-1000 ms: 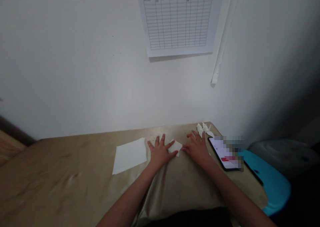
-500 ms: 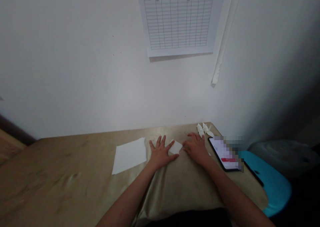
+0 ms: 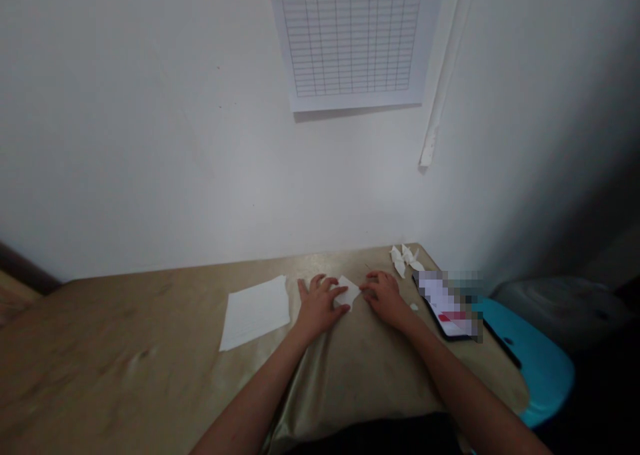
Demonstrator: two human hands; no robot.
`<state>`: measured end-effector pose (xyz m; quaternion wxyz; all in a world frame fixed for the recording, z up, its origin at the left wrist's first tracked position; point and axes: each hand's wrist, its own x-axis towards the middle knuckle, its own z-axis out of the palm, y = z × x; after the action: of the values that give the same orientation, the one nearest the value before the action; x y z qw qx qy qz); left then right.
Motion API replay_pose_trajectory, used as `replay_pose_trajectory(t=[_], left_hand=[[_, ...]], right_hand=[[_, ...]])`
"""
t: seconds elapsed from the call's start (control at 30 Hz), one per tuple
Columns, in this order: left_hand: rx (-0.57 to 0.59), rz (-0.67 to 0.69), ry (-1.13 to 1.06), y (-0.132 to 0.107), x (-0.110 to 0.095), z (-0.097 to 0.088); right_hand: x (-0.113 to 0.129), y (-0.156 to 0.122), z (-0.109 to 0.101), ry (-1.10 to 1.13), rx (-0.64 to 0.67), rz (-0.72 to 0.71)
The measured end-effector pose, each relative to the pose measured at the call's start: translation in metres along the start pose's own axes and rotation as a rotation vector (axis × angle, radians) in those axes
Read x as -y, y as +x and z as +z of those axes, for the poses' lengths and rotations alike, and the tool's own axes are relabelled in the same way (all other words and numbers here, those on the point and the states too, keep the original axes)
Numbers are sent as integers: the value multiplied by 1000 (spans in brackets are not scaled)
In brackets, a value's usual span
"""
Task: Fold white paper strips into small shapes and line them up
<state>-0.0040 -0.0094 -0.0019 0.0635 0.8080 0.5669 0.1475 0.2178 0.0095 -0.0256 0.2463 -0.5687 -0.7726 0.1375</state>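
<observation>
A small folded piece of white paper lies on the tan table between my two hands. My left hand rests on the table with fingers curled, thumb and fingertips gripping the paper's left edge. My right hand has its fingers bent and pinches the paper's right corner. Both forearms reach in from the bottom of the view.
A stack of white paper sheets lies left of my hands. Finished folded paper shapes sit at the table's far right corner. A phone lies at the right edge, beside a blue stool. A printed grid sheet hangs on the wall.
Both hands went from lying flat with spread fingers to curled fingers gripping the folded paper's edges. The view shifted slightly.
</observation>
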Motion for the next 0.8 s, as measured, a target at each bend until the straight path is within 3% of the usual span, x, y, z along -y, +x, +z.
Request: replay_pose_trajectory(t=[0.33,0.63,0.8], left_hand=[[48,31,-104,-2,-6,0],[38,92,-100,1,-1,4],[50,59,-118,4,1,6]], right_hand=[[-3,4,2,44,-46,6],[-3,3,-1,59,-82,-61],[-2,2,-2,58,-109,-101]])
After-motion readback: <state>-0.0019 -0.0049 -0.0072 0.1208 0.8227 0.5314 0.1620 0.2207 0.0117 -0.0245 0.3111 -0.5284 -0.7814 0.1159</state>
